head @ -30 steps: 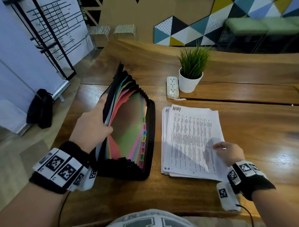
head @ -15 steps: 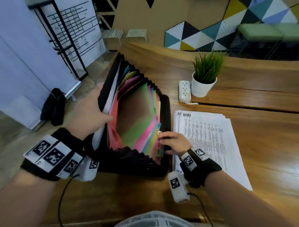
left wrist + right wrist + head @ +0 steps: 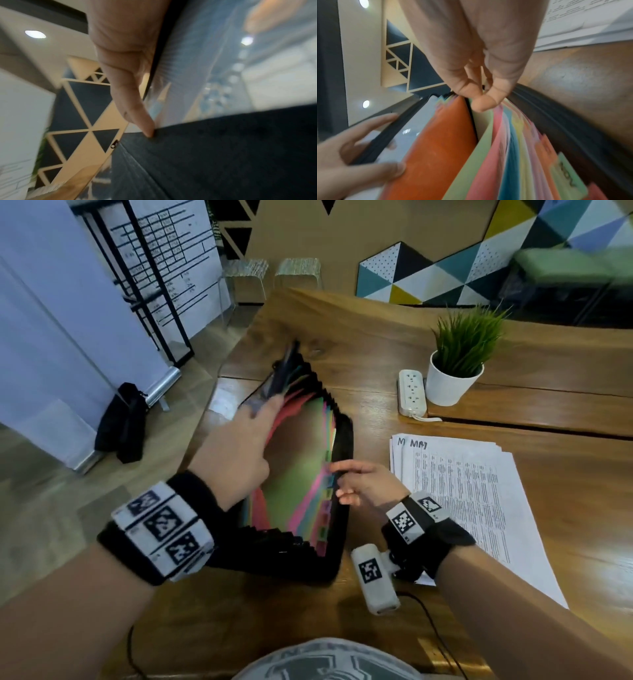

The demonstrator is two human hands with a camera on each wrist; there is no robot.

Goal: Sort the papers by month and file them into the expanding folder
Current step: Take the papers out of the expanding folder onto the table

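Note:
The black expanding folder [image 3: 274,554] lies open on the wooden table, its coloured dividers [image 3: 440,148] fanned apart. My left hand [image 3: 236,453] grips the folder's front cover and the first dividers, thumb [image 3: 132,105] pressed on the black edge [image 3: 223,148], and holds that side back. My right hand [image 3: 363,484] is at the labelled tabs on the folder's right edge, its fingertips [image 3: 481,101] pinching the top of a green divider. The stack of printed papers [image 3: 462,491], headed "MAY", lies flat to the right of the folder, untouched.
A potted plant [image 3: 455,378] and a white power strip [image 3: 412,392] stand behind the papers. The table's left edge runs close beside the folder. A black bag [image 3: 123,422] and a whiteboard stand [image 3: 154,285] are on the floor to the left.
My right hand left the paper stack and moved left to the folder's tabs. My left hand has spread the front of the folder wider.

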